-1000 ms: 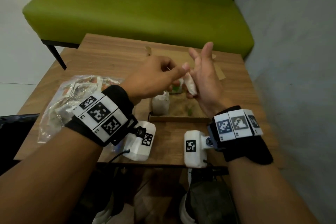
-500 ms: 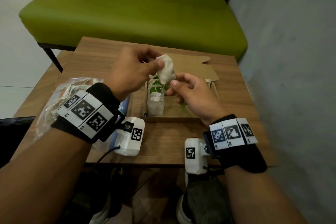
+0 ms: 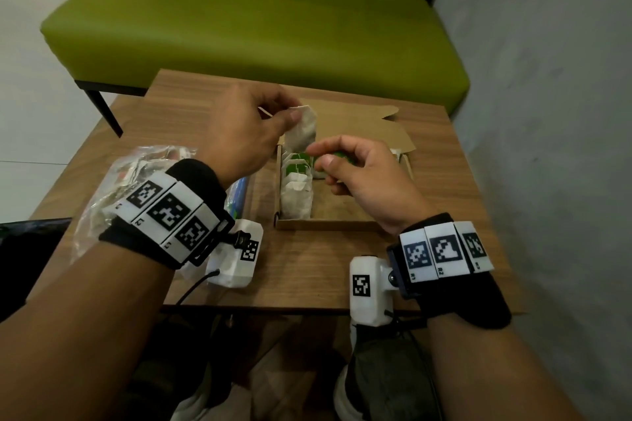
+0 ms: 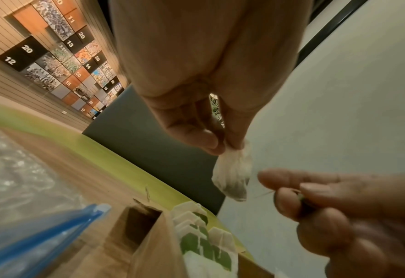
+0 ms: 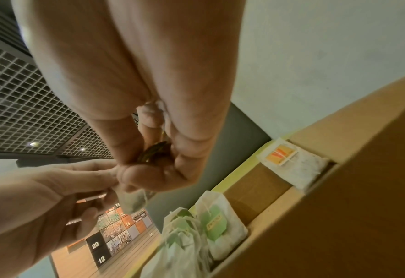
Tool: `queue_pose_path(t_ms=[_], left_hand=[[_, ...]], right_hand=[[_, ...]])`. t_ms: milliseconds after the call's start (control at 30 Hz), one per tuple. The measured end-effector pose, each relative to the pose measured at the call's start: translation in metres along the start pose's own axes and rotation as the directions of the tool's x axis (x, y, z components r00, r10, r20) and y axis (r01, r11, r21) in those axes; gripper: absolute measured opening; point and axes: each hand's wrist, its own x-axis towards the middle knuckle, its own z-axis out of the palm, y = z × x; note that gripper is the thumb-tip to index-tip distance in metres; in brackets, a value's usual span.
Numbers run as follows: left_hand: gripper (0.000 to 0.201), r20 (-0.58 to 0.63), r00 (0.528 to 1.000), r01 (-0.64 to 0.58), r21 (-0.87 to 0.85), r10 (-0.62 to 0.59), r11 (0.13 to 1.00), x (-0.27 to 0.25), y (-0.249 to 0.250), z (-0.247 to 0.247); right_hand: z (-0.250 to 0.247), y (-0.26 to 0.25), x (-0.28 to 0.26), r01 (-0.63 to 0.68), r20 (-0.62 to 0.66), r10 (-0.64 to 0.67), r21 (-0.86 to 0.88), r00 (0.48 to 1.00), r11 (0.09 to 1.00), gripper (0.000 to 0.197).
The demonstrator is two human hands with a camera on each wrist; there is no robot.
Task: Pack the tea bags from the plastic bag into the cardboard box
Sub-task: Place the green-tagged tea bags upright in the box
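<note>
My left hand [image 3: 246, 133] hangs above the far left corner of the cardboard box [image 3: 328, 225], thumb and forefinger pressed together on the top edge of a tea bag [image 3: 302, 128]. The bag dangles straight down from my fingertips [image 4: 211, 141], its lower end just over the row of packed bags. My right hand [image 3: 362, 171] sits just to the right of that bag and a little lower, over the middle of the box, thumb and forefinger pinched on a small green tag [image 3: 340, 156]; my other fingers curl loosely under it. In the right wrist view the tag [image 5: 154, 151] shows as a dark green sliver between my fingertips. Whether the string joins it to the hanging bag I cannot tell for sure.

Below my left fingers, a row of packed tea bags [image 3: 297, 188] stands upright along the left wall of the box, green tags showing. Past my right fingers, one bag with an orange tag [image 5: 292, 161] lies by the far right wall. The plastic bag [image 3: 113, 195] lies on the wooden table [image 3: 307, 270], left of my left wrist, well apart from my fingers.
</note>
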Motion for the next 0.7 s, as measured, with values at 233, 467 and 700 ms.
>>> queue_pose_path(t_ms=[233,467,700], left_hand=[[0.01,0.052,0.997,-0.057,0.114,0.052,0.992,0.0025,-0.0062,0.003],[0.012,0.257,0.963,-0.121,0.139,0.083,0.983,-0.0025,-0.0014,0.0066],[0.023,0.472,0.881,-0.089,0.069,0.046,0.994,-0.0057,0.0018,0.0077]], right_hand=[[0.0021,-0.0006,0.0033,0.105,-0.13,-0.127,-0.166,0.983,0.981,0.024],[-0.0009,-0.0084,0.0038,0.215,-0.236,-0.255,-0.184,0.937,0.959,0.018],[-0.0022,-0.009,0.0036,0.303,-0.254,-0.372,-0.274,0.893,0.913,0.014]])
